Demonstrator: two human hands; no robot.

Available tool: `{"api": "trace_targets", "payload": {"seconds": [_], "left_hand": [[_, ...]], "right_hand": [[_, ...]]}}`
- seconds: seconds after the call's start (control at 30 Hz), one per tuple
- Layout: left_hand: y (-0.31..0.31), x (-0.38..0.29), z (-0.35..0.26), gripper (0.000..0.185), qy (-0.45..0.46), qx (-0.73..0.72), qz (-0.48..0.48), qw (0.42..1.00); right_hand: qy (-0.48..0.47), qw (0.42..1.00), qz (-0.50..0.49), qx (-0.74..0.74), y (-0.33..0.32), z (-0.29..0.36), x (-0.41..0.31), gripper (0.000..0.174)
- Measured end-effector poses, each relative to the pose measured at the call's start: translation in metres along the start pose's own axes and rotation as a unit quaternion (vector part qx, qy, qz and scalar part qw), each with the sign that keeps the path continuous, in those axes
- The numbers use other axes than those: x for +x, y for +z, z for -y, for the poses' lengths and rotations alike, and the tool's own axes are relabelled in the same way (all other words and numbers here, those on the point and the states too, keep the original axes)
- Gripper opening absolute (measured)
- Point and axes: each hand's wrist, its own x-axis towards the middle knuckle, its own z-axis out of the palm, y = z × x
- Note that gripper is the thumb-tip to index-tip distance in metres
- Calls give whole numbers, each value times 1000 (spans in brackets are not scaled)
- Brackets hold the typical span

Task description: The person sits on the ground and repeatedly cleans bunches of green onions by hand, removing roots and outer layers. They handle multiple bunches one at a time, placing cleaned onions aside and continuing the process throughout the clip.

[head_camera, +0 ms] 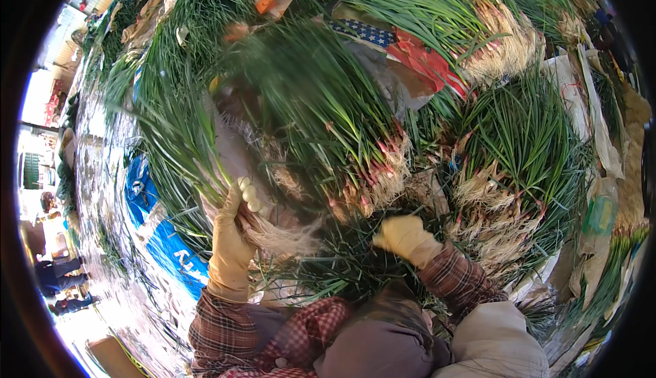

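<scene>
My left hand [233, 244], in a yellow rubber glove, grips a bunch of leafy green garlic or spring onions [197, 137]. Its pale stringy roots [282, 234] hang out to the right of my fingers, and the leaves fan up and away. My right hand [407, 239], gloved the same way, is blurred and bent inward over loose green leaves [338, 270]; whether it holds anything cannot be made out. Just beyond it lies a larger pile of the same plants [333, 106], with pinkish stems and roots towards me.
More rooted bundles lie at the right [512, 183] and far right [497, 34]. Sacking with a star pattern [364, 32] shows between piles. A blue printed sheet [159, 224] is at the left, a green-labelled plastic bottle [600, 209] at the right. People [59, 275] stand far left.
</scene>
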Motion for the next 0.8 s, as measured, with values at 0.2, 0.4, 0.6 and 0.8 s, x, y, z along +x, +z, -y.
{"api": "trace_targets", "payload": {"seconds": [0.2, 0.4, 0.6, 0.8], "left_hand": [[-8, -5, 30, 56, -133, -24, 176, 975], [-4, -5, 38, 54, -191, 25, 162, 968], [17, -23, 58, 62, -85, 153, 242, 954], [25, -22, 56, 30, -130, 115, 82, 981]], "right_hand": [[73, 922, -374, 69, -25, -16, 83, 23], [60, 755, -142, 637, -49, -12, 53, 11], [-39, 643, -98, 758, -36, 59, 28, 25], [-62, 776, -206, 592, -20, 72, 57, 25]]}}
